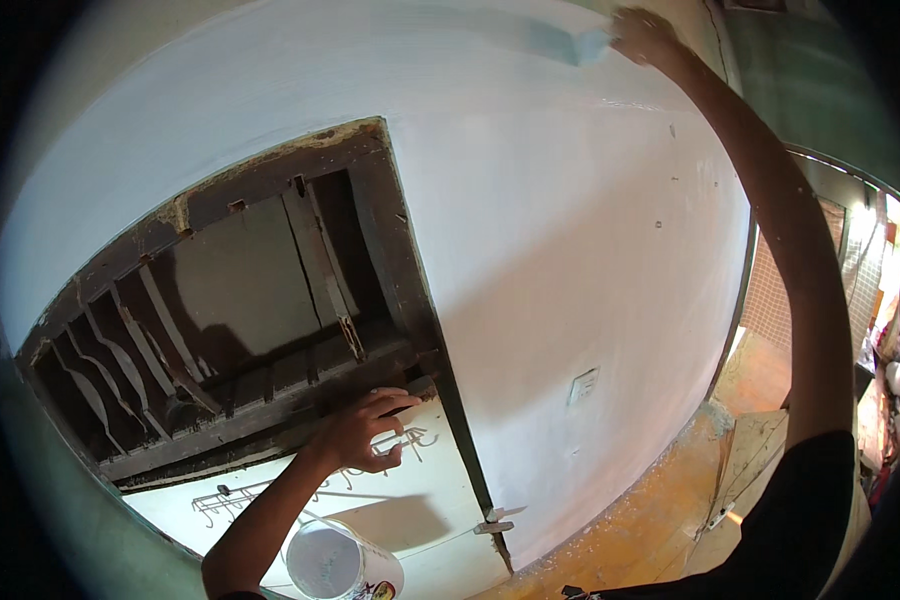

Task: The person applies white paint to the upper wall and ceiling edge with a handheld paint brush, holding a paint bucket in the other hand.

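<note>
Below the dark brown wooden frame (378, 205), a round white plastic bucket (378, 562) looks pale inside; I can't tell what's in it. The left hand (362, 437) touches the frame's low right edge, thumb and fingers apart. Its arm partly hides thin metal hooks (228, 495) below the frame. Up and right of the frame, the right hand (645, 38) holds a blurry pale blue thing (591, 46) by the smooth white wall (570, 220).
</note>
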A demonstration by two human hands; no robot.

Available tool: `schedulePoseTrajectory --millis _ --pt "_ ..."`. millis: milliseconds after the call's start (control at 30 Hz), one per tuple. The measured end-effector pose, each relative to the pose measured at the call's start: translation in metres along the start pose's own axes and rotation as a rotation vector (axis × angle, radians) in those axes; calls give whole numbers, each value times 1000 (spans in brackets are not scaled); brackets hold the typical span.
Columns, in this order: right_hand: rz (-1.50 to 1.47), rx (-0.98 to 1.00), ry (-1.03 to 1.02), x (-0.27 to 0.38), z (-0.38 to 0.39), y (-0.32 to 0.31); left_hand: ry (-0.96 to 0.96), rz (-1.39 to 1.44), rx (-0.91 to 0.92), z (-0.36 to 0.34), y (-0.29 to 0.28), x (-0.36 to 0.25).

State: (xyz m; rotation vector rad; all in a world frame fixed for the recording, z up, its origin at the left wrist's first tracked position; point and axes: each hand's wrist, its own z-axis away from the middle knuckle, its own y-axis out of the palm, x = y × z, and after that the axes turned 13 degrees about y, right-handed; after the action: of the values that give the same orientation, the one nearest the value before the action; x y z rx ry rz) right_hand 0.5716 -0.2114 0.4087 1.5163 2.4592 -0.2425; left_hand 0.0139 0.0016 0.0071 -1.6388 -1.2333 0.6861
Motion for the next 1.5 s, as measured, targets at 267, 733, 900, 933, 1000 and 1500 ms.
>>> schedulePoseTrajectory --millis 267,733,900,933,1000,1500 --pt "-338 -171 -293 156 -70 -231 -32 13 -5 3 -2 -2" --pt "-1407 166 56 200 187 -272 49 -77 -20 8 12 8" --pt "-1651 811 507 223 366 -290 -106 -164 -136 10 14 -21" --pt "-1655 871 632 224 399 -295 -119 -161 -175 7 12 -26" --pt "-1739 1137 853 229 447 -312 -186 -119 -283 22 5 -53" --pt "-1727 1746 1116 303 580 -402 -1461 160 -1108 251 137 -303"
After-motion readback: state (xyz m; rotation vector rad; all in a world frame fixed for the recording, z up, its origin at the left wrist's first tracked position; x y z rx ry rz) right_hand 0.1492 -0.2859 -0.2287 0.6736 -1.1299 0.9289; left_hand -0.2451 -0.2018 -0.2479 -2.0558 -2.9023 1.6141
